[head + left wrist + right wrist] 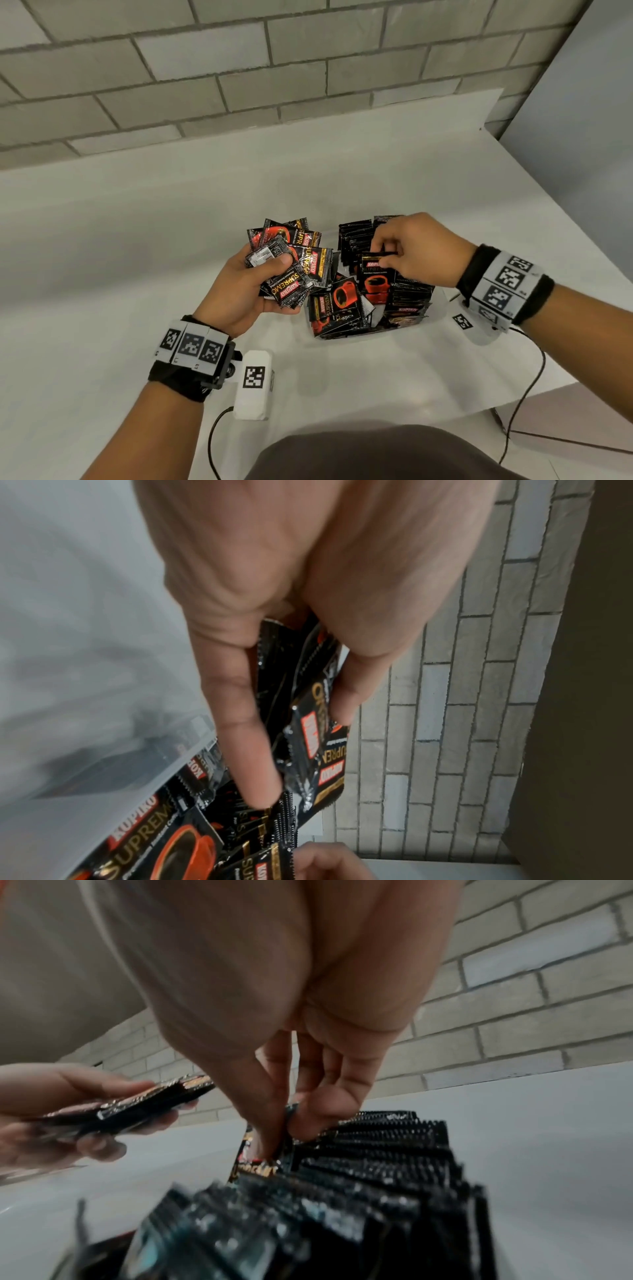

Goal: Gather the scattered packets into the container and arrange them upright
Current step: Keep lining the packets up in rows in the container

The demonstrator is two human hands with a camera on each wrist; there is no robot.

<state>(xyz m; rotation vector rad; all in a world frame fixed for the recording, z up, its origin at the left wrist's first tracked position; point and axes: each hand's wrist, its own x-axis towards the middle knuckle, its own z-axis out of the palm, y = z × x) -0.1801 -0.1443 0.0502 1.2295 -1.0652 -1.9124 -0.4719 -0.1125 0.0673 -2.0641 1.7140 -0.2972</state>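
Clear plastic container (442,308): mostly filled, rows upright. Left hand (239,291) grips black foil packets (291,260); right hand (418,253) pinches one black packet (375,277), inserting.

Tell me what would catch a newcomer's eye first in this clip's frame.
First, the mass of black-and-red coffee packets at the table's centre, many standing on edge in rows inside a clear container. Next, the left hand gripping a fanned bunch of packets just left of it. Then the right hand pinching the top edge of a single packet among the rows.
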